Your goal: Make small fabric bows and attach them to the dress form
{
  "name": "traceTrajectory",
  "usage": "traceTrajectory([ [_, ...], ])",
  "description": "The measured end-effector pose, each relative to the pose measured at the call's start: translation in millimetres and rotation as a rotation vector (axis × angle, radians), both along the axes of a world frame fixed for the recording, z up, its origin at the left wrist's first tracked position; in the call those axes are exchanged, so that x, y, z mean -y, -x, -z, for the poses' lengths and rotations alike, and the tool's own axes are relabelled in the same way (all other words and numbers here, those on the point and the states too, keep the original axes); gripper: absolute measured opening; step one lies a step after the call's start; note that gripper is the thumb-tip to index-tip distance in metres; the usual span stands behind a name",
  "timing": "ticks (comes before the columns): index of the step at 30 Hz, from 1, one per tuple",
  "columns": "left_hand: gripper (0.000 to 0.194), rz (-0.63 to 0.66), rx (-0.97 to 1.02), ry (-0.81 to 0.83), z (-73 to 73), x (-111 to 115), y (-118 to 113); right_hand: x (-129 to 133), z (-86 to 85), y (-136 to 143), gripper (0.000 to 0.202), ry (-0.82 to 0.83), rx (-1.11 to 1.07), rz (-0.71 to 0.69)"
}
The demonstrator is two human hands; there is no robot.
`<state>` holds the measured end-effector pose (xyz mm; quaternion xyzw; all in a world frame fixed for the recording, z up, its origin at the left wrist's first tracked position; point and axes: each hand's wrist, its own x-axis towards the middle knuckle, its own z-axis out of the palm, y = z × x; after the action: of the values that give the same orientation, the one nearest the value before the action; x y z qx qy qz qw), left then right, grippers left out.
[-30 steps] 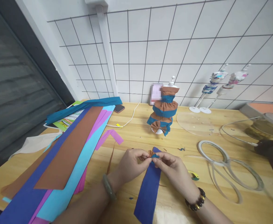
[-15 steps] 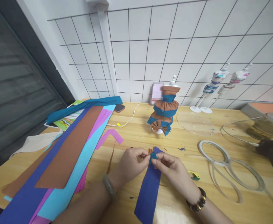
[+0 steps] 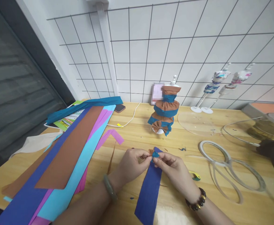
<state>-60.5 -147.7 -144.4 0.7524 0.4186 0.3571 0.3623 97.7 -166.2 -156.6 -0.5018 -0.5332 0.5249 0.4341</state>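
Observation:
Between my two hands is a small pleated piece of brown and teal paper (image 3: 155, 154). My left hand (image 3: 134, 164) pinches its brown, fan-like side between thumb and forefinger. At its teal side, my right hand (image 3: 172, 168) is closed in a pinch. Beneath the fingers a dark blue strip (image 3: 148, 193) lies on the table, running toward the front edge. Behind the hands stands a small dress form (image 3: 166, 109) wrapped in ruffled brown and teal bands, with a brown bow near its base.
Long coloured paper strips (image 3: 68, 153) cover the table's left side, near a phone (image 3: 120, 108) and a white cable. Tape rolls (image 3: 215, 153) and a yellow-green cutter (image 3: 195, 176) lie right. Two small dress forms (image 3: 212, 89) stand by the wall; a pink strip (image 3: 110, 137) lies left of centre.
The fingers of my right hand have shifted slightly, and more of the teal part shows between the two hands. Everything else looks the same.

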Motion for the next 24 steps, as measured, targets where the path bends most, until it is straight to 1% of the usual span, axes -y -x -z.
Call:
traceTrajectory([
  [3,0.015,-0.020,0.011,0.027,1.6,0.0,-0.2,0.0,-1.5,0.6,0.026,0.004,0.017,0.001],
  [6,0.014,-0.031,0.014,0.017,2.9,-0.6,-0.1,0.2,-2.2,1.3,0.026,-0.004,0.022,0.001],
  [10,0.017,-0.017,0.014,-0.003,3.3,-1.4,0.6,0.3,-1.6,0.9,0.026,-0.008,0.043,-0.001],
  [16,0.016,-0.036,0.027,0.030,4.3,-0.8,0.5,0.4,-2.6,1.0,0.026,0.004,0.039,0.001],
  [24,0.018,-0.006,0.035,0.046,4.9,-1.2,0.5,0.4,-1.9,1.5,0.028,0.005,0.035,-0.007],
])
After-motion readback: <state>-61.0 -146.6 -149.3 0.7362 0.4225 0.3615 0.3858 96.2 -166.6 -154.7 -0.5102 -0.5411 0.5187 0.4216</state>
